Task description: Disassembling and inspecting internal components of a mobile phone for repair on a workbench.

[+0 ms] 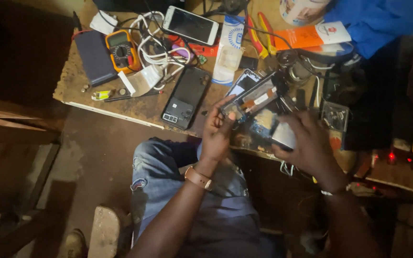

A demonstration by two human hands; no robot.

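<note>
My left hand (217,131) grips the opened phone (254,98) by its lower end, tilted up over the bench (135,107) so its insides face me; my right hand (307,141) closes on a small pale part (283,135) — ready just beside it.

Opened dark phone (255,97) with exposed insides, tilted above the bench edge; small silvery flat part (284,135) just beside it.

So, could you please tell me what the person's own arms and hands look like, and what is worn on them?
Both forearms are bare, with no sleeves in view and no gloves. The left hand has a tan wristband with a small metal buckle at the wrist. The right hand has a thin pale band at its wrist, mostly in shadow. No rings can be made out on the fingers.
</note>
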